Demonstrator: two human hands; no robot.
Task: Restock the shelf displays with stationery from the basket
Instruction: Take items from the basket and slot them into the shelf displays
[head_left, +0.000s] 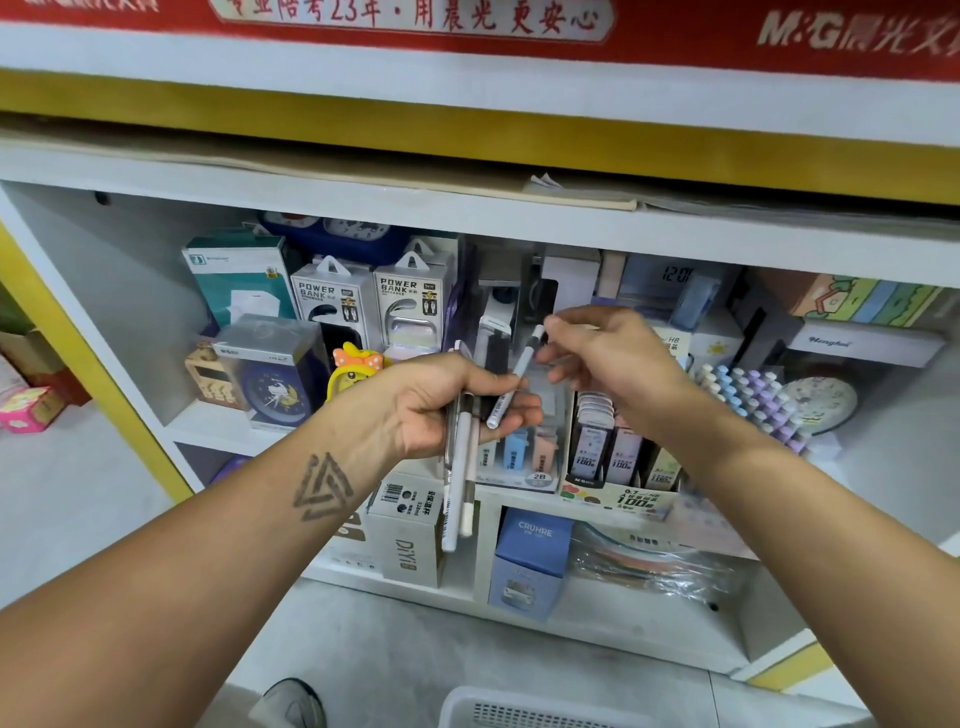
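Observation:
My left hand (447, 402) grips a small bunch of white pens (460, 478) that hang down in front of the shelf. My right hand (602, 353) pinches the upper end of one more white pen (514, 379), whose lower end rests against the fingers of my left hand. Both hands are in front of the middle shelf (218, 426). The rim of a white basket (519, 709) shows at the bottom edge, on the floor below my hands.
The shelf holds power bank boxes (332, 306), a blue alarm clock (270, 389), pencil lead displays (608, 441) and pastel pens in a rack (753, 405). Lower down stand a DIY box (410, 540) and a blue box (532, 561). A shoe (296, 701) shows at the bottom.

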